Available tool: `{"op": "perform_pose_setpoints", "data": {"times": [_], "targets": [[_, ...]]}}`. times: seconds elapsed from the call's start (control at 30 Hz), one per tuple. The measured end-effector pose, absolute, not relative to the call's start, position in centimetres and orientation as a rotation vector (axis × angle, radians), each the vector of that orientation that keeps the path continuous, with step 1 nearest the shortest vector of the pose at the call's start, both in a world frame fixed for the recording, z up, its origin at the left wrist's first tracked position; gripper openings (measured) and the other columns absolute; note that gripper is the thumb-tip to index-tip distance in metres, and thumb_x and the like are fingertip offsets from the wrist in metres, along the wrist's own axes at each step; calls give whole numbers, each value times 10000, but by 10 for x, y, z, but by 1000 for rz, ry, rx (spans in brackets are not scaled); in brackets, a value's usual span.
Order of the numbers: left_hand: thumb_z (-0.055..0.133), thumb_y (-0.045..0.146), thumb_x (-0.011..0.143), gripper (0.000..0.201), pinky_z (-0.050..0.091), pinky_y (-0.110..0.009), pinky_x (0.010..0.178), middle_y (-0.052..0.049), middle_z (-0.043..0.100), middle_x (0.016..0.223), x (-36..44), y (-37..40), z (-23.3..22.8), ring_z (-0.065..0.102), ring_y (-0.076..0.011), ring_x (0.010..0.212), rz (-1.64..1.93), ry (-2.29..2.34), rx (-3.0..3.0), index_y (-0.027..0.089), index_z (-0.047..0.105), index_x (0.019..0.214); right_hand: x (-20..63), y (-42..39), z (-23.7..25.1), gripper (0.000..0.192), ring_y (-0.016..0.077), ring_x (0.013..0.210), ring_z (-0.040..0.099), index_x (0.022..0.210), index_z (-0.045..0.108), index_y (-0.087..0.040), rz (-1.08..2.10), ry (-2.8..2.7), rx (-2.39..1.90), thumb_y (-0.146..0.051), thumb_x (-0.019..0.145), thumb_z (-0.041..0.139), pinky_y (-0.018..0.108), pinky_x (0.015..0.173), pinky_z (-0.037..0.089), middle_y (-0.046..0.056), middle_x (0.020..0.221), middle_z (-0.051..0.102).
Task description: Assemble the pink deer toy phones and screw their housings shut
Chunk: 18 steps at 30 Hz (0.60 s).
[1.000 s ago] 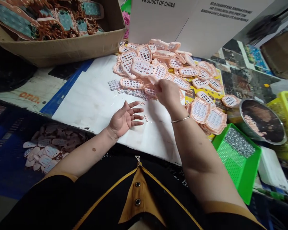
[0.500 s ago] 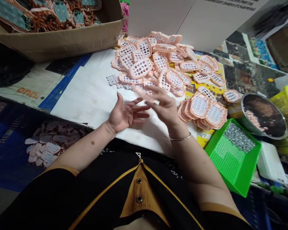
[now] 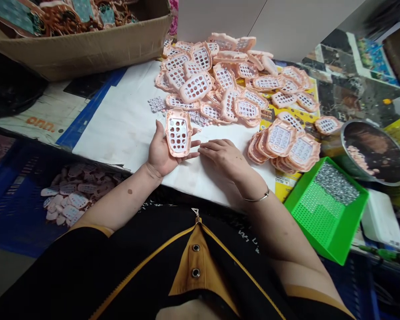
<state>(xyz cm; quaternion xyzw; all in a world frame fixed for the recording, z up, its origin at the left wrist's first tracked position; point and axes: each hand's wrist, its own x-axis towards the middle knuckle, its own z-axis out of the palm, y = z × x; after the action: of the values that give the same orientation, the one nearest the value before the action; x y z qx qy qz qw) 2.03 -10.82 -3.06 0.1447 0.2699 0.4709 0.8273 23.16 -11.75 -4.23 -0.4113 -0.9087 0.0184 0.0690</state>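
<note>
On the white sheet (image 3: 120, 129) at the bench's near edge, left hand (image 3: 163, 153) lies palm up, cradling one pink keypad shell (image 3: 178, 132), holes facing up. Right hand (image 3: 224, 158) rests palm down just beside it, fingers loosely curled, holding nothing, fingertips near the shell's lower edge. Behind: heap of like shells (image 3: 240, 84). Right: green tray (image 3: 323, 218) of small metal parts, steel bowl (image 3: 375, 153). Far left: cardboard box (image 3: 83, 49).
</note>
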Motion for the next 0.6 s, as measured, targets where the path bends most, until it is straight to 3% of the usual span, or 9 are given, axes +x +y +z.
{"op": "perform_pose_setpoints", "data": {"times": [0.13,0.3,0.47,0.6], "targets": [[222,674,974,739,636,-413,703,-126,753,1075,19,-107,-32,746,-257,860,1037,602,277,165,516,1422,224,-116,-39,308,273,949,630,1130,728,-165,7,-2746,-1292,-187,994,453,437,873,481,151,1123,738],[238,700,960,768,632,-362,673,-119,759,1029,19,-105,-32,744,-235,816,1071,656,254,146,528,1407,231,-115,-55,300,266,909,629,1031,749,-164,234,-2368,-1453,-228,981,461,423,841,512,151,1006,715],[244,686,965,769,628,-359,695,-120,754,1053,20,-104,-28,739,-223,795,1084,718,253,133,518,1425,242,-117,-63,268,242,898,656,1100,710,-186,406,-1970,-1532,-271,943,510,424,830,540,126,1041,700],[280,683,954,752,626,-364,721,-118,758,1027,21,-104,-27,740,-222,794,1084,720,228,137,524,1410,239,-121,-61,197,264,929,641,974,727,-188,388,-2032,-1571,-307,916,580,444,859,531,133,1011,682]]}}
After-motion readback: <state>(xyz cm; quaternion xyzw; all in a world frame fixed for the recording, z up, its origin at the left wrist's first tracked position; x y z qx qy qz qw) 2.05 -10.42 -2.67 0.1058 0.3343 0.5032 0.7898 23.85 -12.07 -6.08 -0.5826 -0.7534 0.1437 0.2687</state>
